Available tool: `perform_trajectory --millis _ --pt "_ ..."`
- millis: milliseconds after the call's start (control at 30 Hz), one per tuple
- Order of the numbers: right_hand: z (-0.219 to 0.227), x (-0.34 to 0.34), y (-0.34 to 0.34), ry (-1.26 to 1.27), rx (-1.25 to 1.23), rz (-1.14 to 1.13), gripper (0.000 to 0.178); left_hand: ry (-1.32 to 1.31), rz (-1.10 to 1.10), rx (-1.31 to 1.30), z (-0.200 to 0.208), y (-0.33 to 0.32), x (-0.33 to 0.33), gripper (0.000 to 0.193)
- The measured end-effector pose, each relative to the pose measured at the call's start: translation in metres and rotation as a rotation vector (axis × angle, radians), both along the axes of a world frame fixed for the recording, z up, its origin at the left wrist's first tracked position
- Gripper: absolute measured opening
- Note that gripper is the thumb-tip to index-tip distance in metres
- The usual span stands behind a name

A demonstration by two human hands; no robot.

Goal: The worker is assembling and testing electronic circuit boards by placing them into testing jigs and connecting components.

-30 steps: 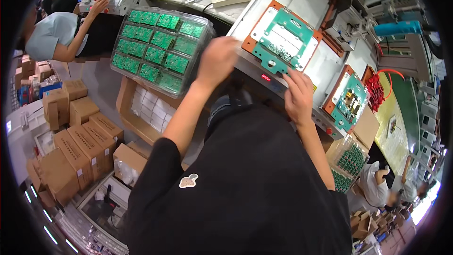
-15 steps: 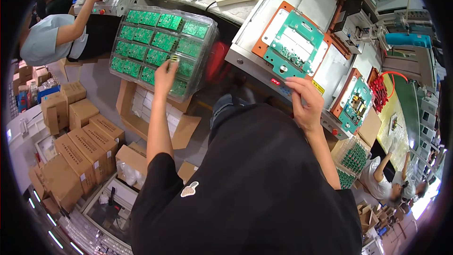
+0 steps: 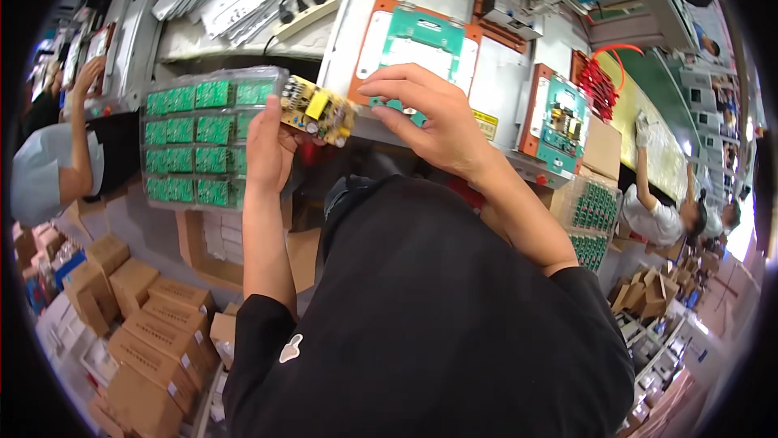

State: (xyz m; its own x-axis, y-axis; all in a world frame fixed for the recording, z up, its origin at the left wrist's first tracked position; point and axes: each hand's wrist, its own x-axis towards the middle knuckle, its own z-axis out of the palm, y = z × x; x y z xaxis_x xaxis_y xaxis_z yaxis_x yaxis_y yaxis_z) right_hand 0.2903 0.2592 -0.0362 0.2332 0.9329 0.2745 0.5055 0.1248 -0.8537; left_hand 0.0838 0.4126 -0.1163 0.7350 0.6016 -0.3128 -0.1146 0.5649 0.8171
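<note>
The right hand hides some of the green plate's lower half. Several fingers of the left hand disappear behind the yellow circuit board. The left forearm covers part of the open carton. Lettering on the stacked boxes is too small to read.

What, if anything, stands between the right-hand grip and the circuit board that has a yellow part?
Nothing visible does. The left-hand grip holds the circuit board near its left end, so the right end faces the open right-hand grip unblocked. Whether they touch, this view cannot settle.
</note>
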Motion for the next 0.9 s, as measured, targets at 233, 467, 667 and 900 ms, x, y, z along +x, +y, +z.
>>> perform_trajectory --millis 233,467,667,900 --pt "0.007 0.008 -0.012 -0.205 0.021 0.22 0.044 0.241 -0.476 0.118 0.023 -0.01 0.053 0.066" --pt "-0.037 0.034 -0.034 -0.321 -0.111 -0.063 0.041 0.371 -0.35 0.738 0.024 0.037 0.11 0.04" --pt "-0.096 0.048 -0.01 -0.306 -0.165 -0.351 0.039 0.089 -0.357 1.448 -0.013 0.013 0.122 0.035" --pt "-0.095 0.041 -0.021 -0.345 -0.195 -0.347 0.038 0.058 -0.324 1.532 -0.02 0.01 0.124 0.028"
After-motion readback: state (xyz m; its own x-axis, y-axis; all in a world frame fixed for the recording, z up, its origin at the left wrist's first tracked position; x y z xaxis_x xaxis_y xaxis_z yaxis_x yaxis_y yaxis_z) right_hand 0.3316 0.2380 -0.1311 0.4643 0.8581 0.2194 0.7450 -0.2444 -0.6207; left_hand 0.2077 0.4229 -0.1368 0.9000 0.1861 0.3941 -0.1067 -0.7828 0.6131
